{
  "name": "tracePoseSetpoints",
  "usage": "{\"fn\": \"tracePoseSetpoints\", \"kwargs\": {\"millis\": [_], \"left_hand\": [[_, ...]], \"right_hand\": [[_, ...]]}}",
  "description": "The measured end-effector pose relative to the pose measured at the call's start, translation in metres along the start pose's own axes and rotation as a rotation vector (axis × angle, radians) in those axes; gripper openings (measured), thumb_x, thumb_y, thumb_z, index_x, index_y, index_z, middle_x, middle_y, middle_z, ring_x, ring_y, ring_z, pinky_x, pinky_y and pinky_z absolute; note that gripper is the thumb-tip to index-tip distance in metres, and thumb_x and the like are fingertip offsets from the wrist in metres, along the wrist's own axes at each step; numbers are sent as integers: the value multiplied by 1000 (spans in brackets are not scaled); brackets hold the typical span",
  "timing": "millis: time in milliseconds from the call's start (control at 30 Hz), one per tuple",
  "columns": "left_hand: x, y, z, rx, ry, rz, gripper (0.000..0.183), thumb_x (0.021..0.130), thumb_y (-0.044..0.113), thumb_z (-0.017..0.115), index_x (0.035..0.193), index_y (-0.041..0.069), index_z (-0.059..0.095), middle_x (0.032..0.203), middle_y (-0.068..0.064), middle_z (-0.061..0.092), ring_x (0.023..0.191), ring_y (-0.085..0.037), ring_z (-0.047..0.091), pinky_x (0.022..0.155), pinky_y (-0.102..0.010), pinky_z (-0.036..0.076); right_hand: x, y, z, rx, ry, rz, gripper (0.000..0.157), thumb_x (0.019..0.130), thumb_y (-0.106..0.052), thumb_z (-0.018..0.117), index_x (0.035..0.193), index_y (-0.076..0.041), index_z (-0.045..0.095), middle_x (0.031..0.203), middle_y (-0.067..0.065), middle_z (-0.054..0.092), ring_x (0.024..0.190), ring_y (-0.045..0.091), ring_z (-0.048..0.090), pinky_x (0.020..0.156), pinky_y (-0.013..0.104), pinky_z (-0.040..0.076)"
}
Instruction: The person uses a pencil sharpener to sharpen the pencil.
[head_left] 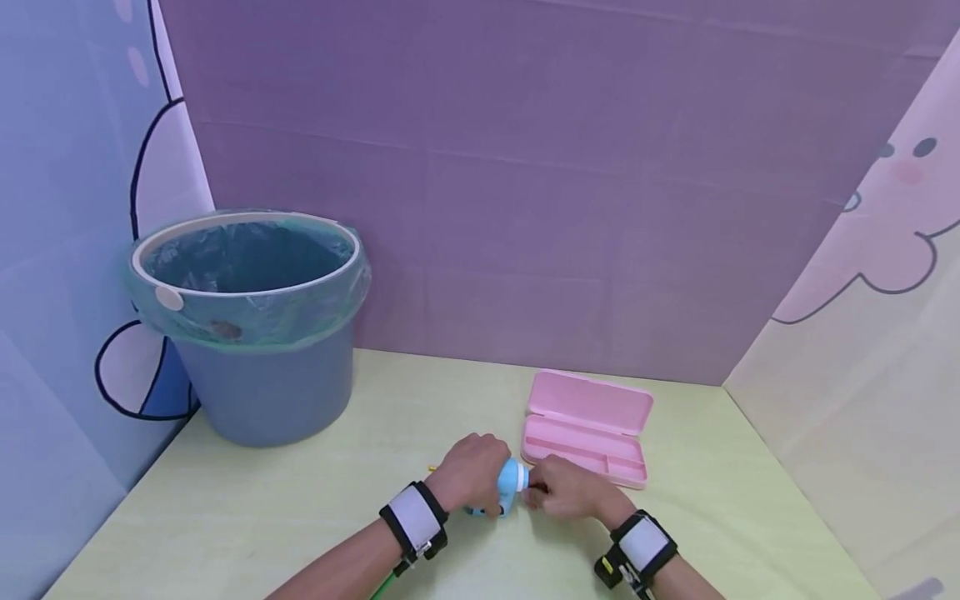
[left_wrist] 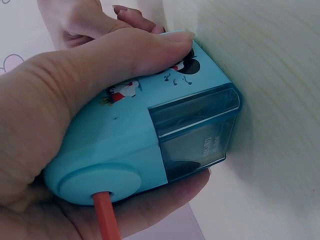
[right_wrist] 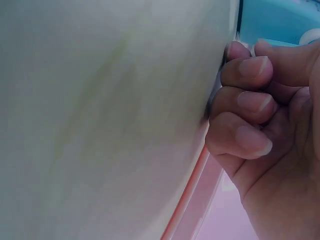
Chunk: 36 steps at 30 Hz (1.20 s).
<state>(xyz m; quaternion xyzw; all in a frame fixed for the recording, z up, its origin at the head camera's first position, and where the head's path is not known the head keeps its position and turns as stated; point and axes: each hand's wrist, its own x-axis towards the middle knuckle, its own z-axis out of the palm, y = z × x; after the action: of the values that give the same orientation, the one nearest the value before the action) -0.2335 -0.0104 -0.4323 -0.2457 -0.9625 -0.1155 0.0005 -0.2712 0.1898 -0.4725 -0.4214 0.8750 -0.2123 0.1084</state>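
Note:
A light blue pencil sharpener (left_wrist: 100,145) with cartoon figures and a clear shavings drawer lies in my left hand (head_left: 471,473), thumb over one side and fingers round the other. An orange-red pencil (left_wrist: 106,215) sticks out of the hole in its round end. My right hand (head_left: 570,490) is at the opposite end, its fingers curled and its thumb and forefinger pinching the sharpener's crank; the handle is almost wholly hidden by the fingers. In the right wrist view, only a corner of the sharpener body shows beyond the thumb.
Just behind my right hand, a pink pencil case (head_left: 570,435) lies with its lid raised. A blue-grey bin (head_left: 270,392) lined with a green bag stands at the back left. A purple backdrop (head_left: 525,208) closes off the pale table (head_left: 300,517) behind.

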Motion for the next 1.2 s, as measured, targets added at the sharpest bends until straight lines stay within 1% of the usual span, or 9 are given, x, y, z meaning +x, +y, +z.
{"fn": "tracePoseSetpoints", "kwargs": {"millis": [133, 267, 400, 533, 700, 767, 900, 1067, 1200], "left_hand": [[0, -1, 0, 0, -1, -5, 44, 52, 27, 95, 79, 15, 61, 68, 8, 53, 62, -10, 48, 59, -24, 41], [1, -1, 2, -2, -2, -10, 44, 53, 27, 95, 79, 15, 61, 68, 8, 53, 62, -10, 47, 58, -24, 41], [0, -1, 1, -2, 17, -16, 43, 51, 26, 95, 75, 15, 61, 66, 8, 52, 60, -10, 48, 57, -24, 41], [-1, -1, 0, -8, 38, -8, 43, 50, 25, 96, 73, 15, 61, 64, 8, 52, 59, -10, 48, 56, -24, 41], [-2, 1, 1, -24, 22, -11, 43, 51, 25, 95, 75, 15, 61, 66, 7, 52, 60, -11, 48, 55, -24, 42], [-2, 2, 2, -20, 17, -10, 43, 51, 26, 95, 75, 15, 61, 66, 7, 52, 60, -11, 48, 56, -24, 42], [-2, 3, 3, -12, 11, -10, 44, 51, 28, 96, 76, 15, 61, 67, 8, 52, 61, -11, 47, 57, -24, 41], [-2, 1, 2, -12, 18, -26, 45, 51, 28, 96, 78, 15, 62, 69, 7, 52, 63, -11, 47, 59, -25, 42], [-1, 0, 2, -18, 8, -31, 45, 52, 28, 96, 79, 15, 62, 69, 7, 52, 64, -12, 47, 60, -26, 42]], "right_hand": [[-2, -2, 0, -4, -5, -5, 25, 92, -9, 59, 68, -15, 62, 57, -17, 42, 49, -3, 35, 47, 15, 28], [-5, -5, 0, 3, -7, -24, 27, 92, -8, 59, 67, -16, 62, 58, -18, 43, 50, -4, 36, 47, 14, 29], [-7, -8, 0, -8, -27, -48, 28, 94, -11, 58, 67, -16, 62, 59, -19, 43, 51, -5, 37, 47, 14, 30], [-8, -11, -1, -17, -43, -37, 30, 96, -14, 57, 67, -19, 62, 58, -19, 43, 50, -5, 37, 47, 14, 29], [-13, -14, 1, 12, -53, -5, 30, 97, -18, 56, 67, -20, 62, 58, -19, 44, 50, -4, 38, 48, 15, 30], [-15, -14, 1, 23, -55, -7, 30, 97, -18, 56, 67, -19, 62, 58, -19, 42, 50, -4, 37, 48, 15, 29], [-18, -14, 2, 21, -57, -31, 30, 98, -18, 56, 68, -18, 62, 57, -20, 40, 51, -5, 36, 48, 15, 28], [-18, -17, 0, -4, -48, -66, 31, 98, -19, 56, 69, -19, 63, 58, -21, 39, 51, -6, 35, 48, 14, 28], [-18, -17, -1, 8, -57, -78, 31, 99, -20, 55, 68, -18, 61, 58, -21, 38, 50, -6, 33, 48, 15, 27]]}}
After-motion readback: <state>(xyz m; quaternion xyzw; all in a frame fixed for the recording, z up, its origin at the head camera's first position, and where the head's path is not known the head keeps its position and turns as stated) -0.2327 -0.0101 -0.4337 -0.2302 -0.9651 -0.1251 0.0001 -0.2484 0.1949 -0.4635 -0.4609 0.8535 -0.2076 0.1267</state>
